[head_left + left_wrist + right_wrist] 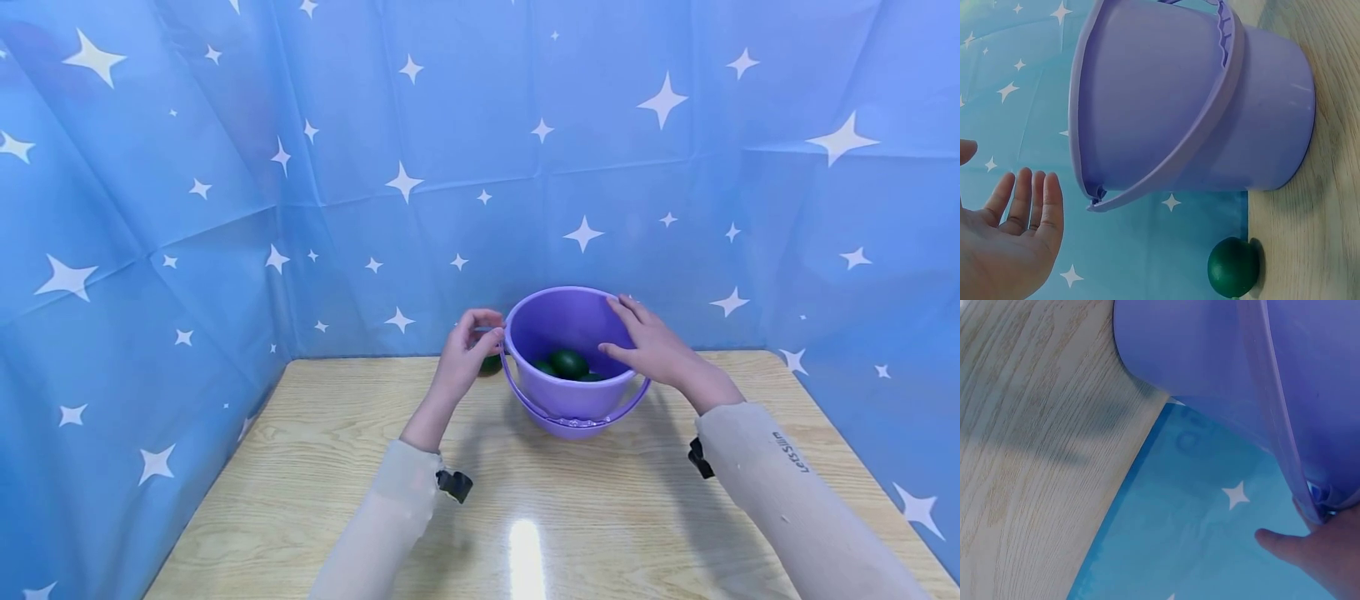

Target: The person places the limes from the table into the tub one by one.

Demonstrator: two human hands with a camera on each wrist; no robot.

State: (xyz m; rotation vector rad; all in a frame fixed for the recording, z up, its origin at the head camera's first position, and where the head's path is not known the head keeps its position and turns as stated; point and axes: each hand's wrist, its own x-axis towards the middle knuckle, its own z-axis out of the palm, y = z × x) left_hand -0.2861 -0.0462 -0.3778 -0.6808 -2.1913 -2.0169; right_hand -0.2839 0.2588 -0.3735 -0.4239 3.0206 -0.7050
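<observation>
A purple bucket (577,402) stands upright at the back of the table, its handle (523,398) hanging down at the front. Inside lie several smooth dark green fruits (568,364). One more green fruit (1234,267) rests on the table to the left of the bucket, partly behind my left hand in the head view. My left hand (468,346) is beside the left rim, fingers loosely bent and holding nothing; the left wrist view shows a gap to the bucket. At the right rim is my right hand (656,346), fingers extended by the handle joint, thumb stretched apart.
The wood-grain table (315,467) ends right behind the bucket at a blue curtain (465,225) with white stars. This cloth also hangs along the left and right sides. A light reflection shines on the front of the tabletop.
</observation>
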